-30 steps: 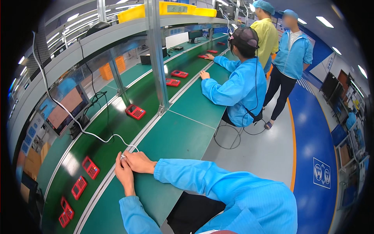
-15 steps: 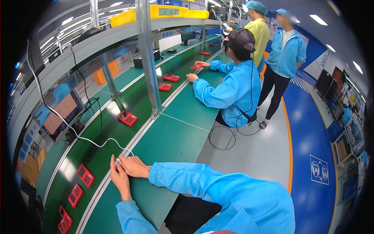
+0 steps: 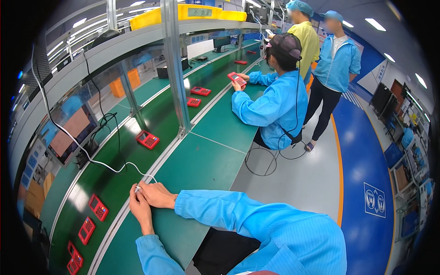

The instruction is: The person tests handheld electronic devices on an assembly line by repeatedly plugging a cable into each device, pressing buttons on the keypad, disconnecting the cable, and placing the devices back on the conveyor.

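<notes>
My right hand (image 3: 158, 195) is closed at the end of a white cable (image 3: 112, 170), whose small white plug (image 3: 138, 189) shows between my two hands. Fingers of my left hand (image 3: 141, 210) bend in and press against the same plug. Both hands meet over the near rail of the green conveyor belt. Closest to them on the belt is a red handheld payment terminal (image 3: 98, 207) with a screen and keypad. Another red terminal (image 3: 147, 140) lies farther along, beyond the cable.
More terminals (image 3: 86, 230) lie toward the lower left. A metal post (image 3: 173, 68) rises by the belt, under a shelf with yellow bins (image 3: 197, 13). At right, a seated co-worker (image 3: 272, 98) in blue holds a red terminal (image 3: 237, 80); two people stand behind.
The terminals on the near belt have shifted slightly toward the lower left. The seated co-worker has brought a red terminal off the belt and raised it. My hands have barely moved.
</notes>
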A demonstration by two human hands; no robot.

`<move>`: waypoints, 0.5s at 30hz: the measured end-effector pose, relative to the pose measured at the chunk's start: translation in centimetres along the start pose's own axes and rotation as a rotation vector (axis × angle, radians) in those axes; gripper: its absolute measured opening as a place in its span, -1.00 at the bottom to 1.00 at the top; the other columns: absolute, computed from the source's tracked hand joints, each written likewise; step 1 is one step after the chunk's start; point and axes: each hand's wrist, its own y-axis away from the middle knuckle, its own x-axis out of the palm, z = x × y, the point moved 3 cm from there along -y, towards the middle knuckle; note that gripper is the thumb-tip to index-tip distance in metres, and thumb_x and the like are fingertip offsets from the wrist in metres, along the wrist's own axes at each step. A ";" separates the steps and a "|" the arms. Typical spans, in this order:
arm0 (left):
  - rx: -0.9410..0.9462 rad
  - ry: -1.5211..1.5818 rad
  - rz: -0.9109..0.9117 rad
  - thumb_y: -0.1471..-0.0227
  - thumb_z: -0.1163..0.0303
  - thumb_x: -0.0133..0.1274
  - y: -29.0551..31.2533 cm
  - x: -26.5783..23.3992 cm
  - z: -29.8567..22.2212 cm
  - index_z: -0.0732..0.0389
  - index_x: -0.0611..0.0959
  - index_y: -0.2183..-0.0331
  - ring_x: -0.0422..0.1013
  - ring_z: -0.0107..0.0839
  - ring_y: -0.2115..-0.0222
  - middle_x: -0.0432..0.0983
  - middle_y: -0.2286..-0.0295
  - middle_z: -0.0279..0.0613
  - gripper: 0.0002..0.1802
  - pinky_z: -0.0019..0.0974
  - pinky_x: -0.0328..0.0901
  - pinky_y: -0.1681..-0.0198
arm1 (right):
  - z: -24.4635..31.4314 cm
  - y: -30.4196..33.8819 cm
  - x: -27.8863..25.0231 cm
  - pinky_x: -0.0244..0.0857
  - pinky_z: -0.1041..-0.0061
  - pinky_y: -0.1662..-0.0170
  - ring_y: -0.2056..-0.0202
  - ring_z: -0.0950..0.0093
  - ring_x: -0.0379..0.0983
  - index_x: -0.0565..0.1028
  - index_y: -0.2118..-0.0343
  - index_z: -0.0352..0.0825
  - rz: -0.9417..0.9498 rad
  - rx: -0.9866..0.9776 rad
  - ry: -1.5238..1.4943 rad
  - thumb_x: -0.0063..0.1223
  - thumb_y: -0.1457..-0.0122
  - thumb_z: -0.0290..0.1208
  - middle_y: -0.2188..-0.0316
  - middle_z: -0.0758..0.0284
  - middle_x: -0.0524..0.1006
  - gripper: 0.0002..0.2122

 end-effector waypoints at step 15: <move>-0.019 0.080 0.002 -0.30 0.26 -0.09 0.1 0.2 -0.8 0.33 0.51 0.18 0.43 -0.46 0.41 0.54 0.43 -0.14 -0.70 -0.35 0.32 0.32 | 0.2 0.0 -0.3 0.35 0.10 0.43 0.49 0.04 0.51 0.31 0.21 -0.41 0.015 -0.059 0.033 -0.17 -0.33 -0.25 0.53 0.05 0.56 -0.74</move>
